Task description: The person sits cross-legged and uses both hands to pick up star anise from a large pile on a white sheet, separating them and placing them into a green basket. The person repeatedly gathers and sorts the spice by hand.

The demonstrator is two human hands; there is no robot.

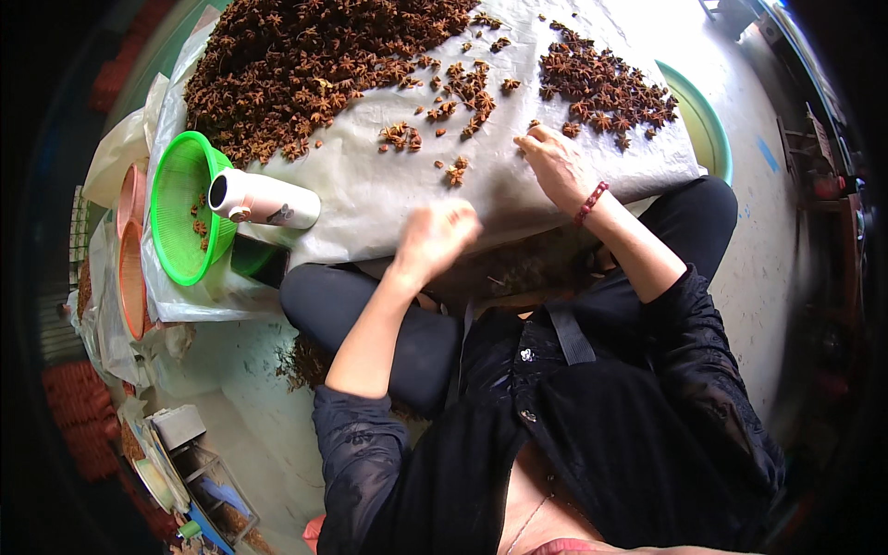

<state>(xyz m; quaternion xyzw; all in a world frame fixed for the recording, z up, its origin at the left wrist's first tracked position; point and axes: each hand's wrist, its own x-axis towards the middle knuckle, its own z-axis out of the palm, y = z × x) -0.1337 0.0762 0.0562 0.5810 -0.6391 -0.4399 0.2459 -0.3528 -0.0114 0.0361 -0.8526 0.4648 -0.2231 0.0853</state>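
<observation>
My left hand (438, 234), blurred and with curled fingers, is over the near edge of the white plastic sheet (361, 173). Whether it holds anything is hidden. A little farther off on the right, my right hand (557, 164) has its fingers bent down towards the sheet, and a star anise pod (534, 123) shows at its fingertips. I cannot tell if that pod is gripped. A large heap of dried star anise (305, 69) covers the far left. Beyond my right hand lies a smaller pile of star anise (607, 90). Loose pods (456, 172) and broken bits are scattered between.
On the left, a green plastic basket (182, 208) contains a few pods. Against it leans a white flask (267, 200), close to a dark flat object (260, 260). Orange-rimmed containers (132, 277) stand farther left. A pale green basin (704, 121) shows past the sheet's right edge.
</observation>
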